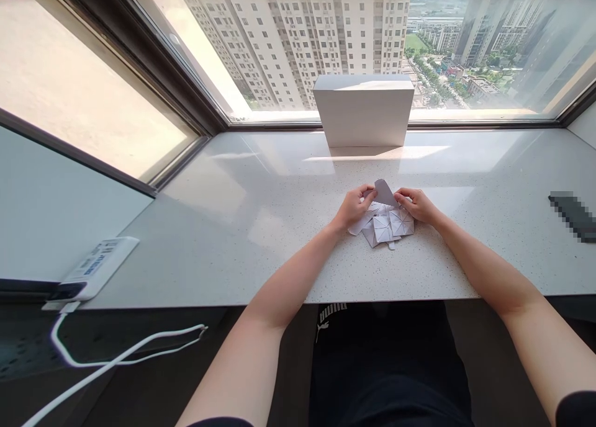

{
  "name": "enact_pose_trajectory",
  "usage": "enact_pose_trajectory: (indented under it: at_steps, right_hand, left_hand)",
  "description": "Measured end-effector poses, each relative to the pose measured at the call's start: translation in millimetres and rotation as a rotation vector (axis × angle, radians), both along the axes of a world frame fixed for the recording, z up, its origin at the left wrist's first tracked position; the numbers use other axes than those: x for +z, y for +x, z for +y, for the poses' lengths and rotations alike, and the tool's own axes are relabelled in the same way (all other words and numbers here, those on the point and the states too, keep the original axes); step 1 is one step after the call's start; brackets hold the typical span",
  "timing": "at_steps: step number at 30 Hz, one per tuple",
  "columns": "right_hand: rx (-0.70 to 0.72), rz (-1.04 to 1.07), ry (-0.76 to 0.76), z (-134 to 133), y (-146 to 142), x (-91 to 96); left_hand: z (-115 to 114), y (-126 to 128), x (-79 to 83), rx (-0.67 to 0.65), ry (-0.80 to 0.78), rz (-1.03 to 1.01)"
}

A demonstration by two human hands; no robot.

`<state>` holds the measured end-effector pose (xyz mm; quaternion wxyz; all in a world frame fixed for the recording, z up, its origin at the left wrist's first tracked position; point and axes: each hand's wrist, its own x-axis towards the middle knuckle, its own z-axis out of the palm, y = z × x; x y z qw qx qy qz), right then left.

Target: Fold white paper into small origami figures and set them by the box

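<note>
Pinching, in the head view: the left hand [358,205] has thumb and fingers closed on the left side of a raised, pale grey-lilac paper flap with a blunt tip [384,193]. The right hand [416,205] has its fingertips together at the flap's lower right edge. Below the flap, between the hands, lies a cluster of folded white paper squares with radiating crease lines [390,225], on a white speckled stone-like countertop [279,228]. Overlaps hide how flap and squares join.

Writing: white block letters "PUMA" [333,311], upside down from this viewpoint, on a black cloth garment [386,359] below the counter edge; a white leaping-cat mark [322,329] sits beside them. At far left, a white oblong power strip [109,265] bears a printed label [97,257], too blurred to read. A white cable [116,359] loops below it.

Other items: a plain white rectangular box [364,118] stands upright beyond the hands, near the dark-framed glass window [298,48]; a dark oblong object [573,217], pixelated, lies at far right, identity undetermined.
</note>
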<state>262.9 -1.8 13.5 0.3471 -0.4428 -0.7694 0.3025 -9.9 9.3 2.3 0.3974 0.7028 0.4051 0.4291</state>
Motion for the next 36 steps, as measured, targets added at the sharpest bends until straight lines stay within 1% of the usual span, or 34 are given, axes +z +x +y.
enact_pose_trajectory:
  at_steps: [6, 9, 12, 14, 17, 19, 22, 25, 30, 34, 36]
  right_hand:
    - [0.053, 0.049, 0.003, -7.9, -10.3, 6.9]
    - [0.085, 0.060, -0.006, -11.3, -15.8, 8.5]
    - [0.064, 0.051, -0.006, -13.1, -20.6, 8.5]
    - [0.021, 0.067, -0.020, -13.4, -23.5, 7.5]
    - [-0.028, 0.171, -0.072, -12.7, -26.9, 4.6]
    - [-0.034, 0.246, -0.110, -11.9, -28.4, 2.0]
    - [-0.027, 0.292, -0.138, -10.8, -29.3, -2.2]
    - [-0.003, 0.292, -0.148, -9.9, -28.6, -5.6]
    - [0.025, 0.295, -0.163, -8.0, -27.2, -9.4]
    - [0.005, 0.288, -0.168, -7.8, -27.9, -9.5]
    - [-0.002, 0.259, -0.162, -7.9, -25.9, -6.9]
  left_hand:
    - [-1.6, 2.3, 1.3, 0.069, 0.034, -0.087]
    - [-3.0, 1.8, 2.0, 0.068, 0.047, -0.092]
    - [-4.0, 1.8, 2.6, 0.057, 0.046, -0.099]
    - [-4.4, 2.7, 2.9, 0.034, 0.018, -0.110]
    - [-4.9, 5.1, 4.2, -0.038, -0.048, -0.103]
    - [-5.4, 6.4, 5.6, -0.092, -0.080, -0.070]
    - [-5.7, 7.1, 6.6, -0.146, -0.072, -0.061]
    - [-3.8, 6.5, 4.5, -0.146, -0.059, -0.104]
    - [-0.4, 5.5, 1.2, -0.112, -0.098, -0.127]
    - [-2.6, 4.3, 4.1, -0.173, -0.081, -0.112]
    - [-2.8, 3.5, 4.6, -0.176, -0.066, -0.091]
